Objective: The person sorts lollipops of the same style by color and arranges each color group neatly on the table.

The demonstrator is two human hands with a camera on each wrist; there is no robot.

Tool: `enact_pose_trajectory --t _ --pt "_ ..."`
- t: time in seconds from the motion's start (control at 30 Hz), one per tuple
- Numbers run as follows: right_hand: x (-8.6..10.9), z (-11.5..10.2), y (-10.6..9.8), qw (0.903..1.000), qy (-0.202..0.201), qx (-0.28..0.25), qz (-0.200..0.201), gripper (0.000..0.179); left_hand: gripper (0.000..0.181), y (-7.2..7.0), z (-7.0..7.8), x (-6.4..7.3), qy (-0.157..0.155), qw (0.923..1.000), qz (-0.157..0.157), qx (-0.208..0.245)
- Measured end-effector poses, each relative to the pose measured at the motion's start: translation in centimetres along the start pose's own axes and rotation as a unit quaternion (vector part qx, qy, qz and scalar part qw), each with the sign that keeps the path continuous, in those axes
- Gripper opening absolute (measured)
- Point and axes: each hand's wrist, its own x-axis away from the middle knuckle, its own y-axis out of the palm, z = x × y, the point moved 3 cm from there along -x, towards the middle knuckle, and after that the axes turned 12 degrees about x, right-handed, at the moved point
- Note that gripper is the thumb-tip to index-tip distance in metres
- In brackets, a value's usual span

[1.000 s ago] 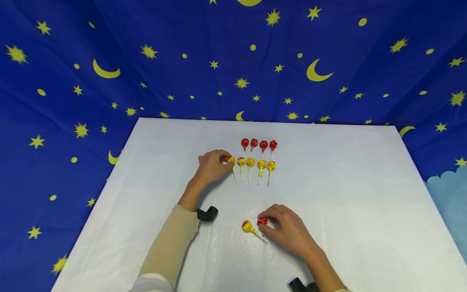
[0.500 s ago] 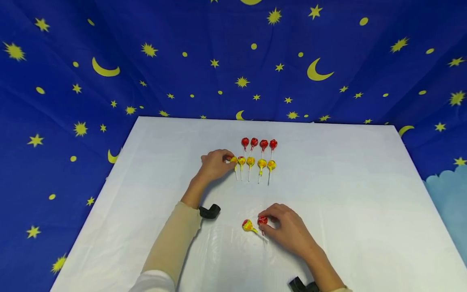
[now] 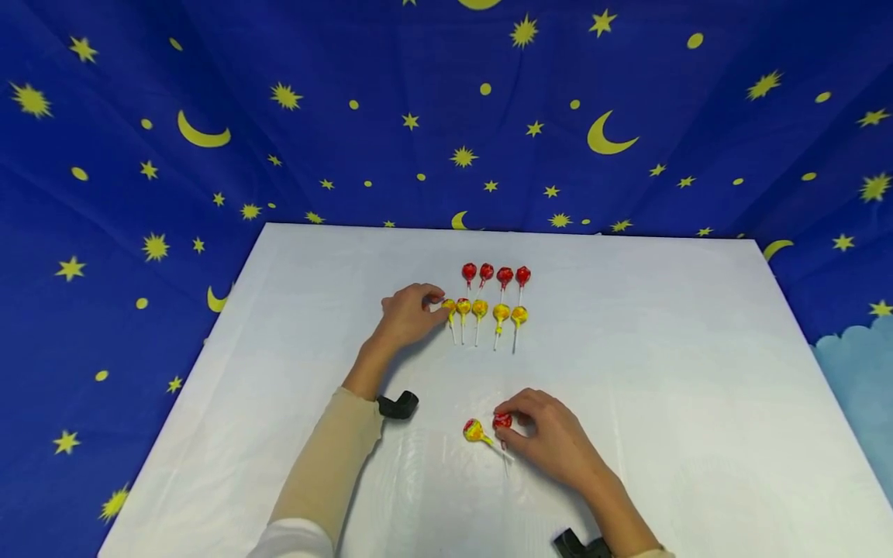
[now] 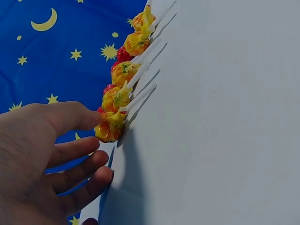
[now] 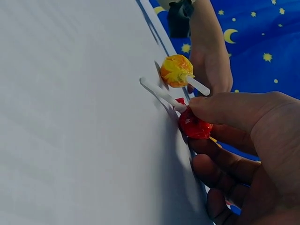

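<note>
My left hand is at the left end of a row of yellow lollipops. Its thumb touches or nearly touches the leftmost yellow lollipop, and the other fingers are spread away from it. Nearer the front, my right hand pinches a red lollipop between thumb and fingers, its white stick free. Just left of that hand, a single yellow lollipop with red on its wrapper lies on the table, its stick slanting toward the right hand.
Behind the yellow row, several red lollipops form a second row, sticks pointing toward the front. All lie on a white table. A blue cloth with yellow moons and stars hangs behind the table and at its sides.
My left hand slid the leftmost yellow lollipop rightward, close to its neighbour, then loosened its fingers and drew slightly back left. The right hand stays on the red lollipop.
</note>
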Motion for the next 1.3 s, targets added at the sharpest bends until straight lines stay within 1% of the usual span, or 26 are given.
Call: enact_pose_trajectory --t 0.13,0.3,0.43,0.6,0.7,0.77,0.9,0.97,1.03,1.17,1.3 --pt "-0.2 -0.1 0.0 1.0000 -0.005 0.001 0.003 0.022 0.032 -0.5 -0.2 0.4 0.000 1.0000 0.009 0.000" --pt "-0.3 -0.3 0.1 0.9999 -0.013 -0.002 0.009 0.023 0.035 -0.7 -0.3 0.8 0.008 0.9999 0.010 0.004" --pt "-0.3 -0.3 0.1 0.9998 -0.014 -0.002 0.012 0.022 0.036 -0.9 0.0 1.2 0.014 0.9997 0.016 0.011" --pt "-0.4 -0.2 0.1 0.9999 -0.012 0.000 0.008 0.021 0.036 -1.4 0.7 2.2 0.025 0.9989 0.038 0.011" --pt "-0.4 -0.2 0.1 0.9999 -0.014 0.002 0.007 0.022 0.035 -1.7 0.9 3.1 0.034 0.9985 0.041 0.014" --pt "-0.5 -0.2 0.1 0.9999 -0.013 0.003 0.007 0.022 0.035 -1.8 1.1 3.8 0.039 0.9985 0.035 0.016" --pt "-0.4 -0.1 0.1 0.9999 -0.008 0.006 0.009 0.023 0.036 -1.5 1.5 5.3 0.058 0.9982 0.011 -0.001" --pt "-0.3 -0.1 0.1 0.9999 -0.006 0.006 0.009 0.023 0.036 -1.3 1.7 6.2 0.067 0.9976 0.000 -0.019" --pt "-0.2 0.0 0.1 0.9999 -0.005 0.005 0.009 0.024 0.035 -1.1 2.0 7.2 0.075 0.9967 -0.014 -0.028" --pt "0.0 0.0 0.2 1.0000 0.004 0.006 0.004 0.023 0.033 -0.6 2.6 9.1 0.093 0.9949 -0.037 -0.016" --pt "0.2 -0.1 0.1 1.0000 0.006 0.006 0.001 0.022 0.030 -0.3 3.1 10.9 0.112 0.9928 -0.042 0.001"
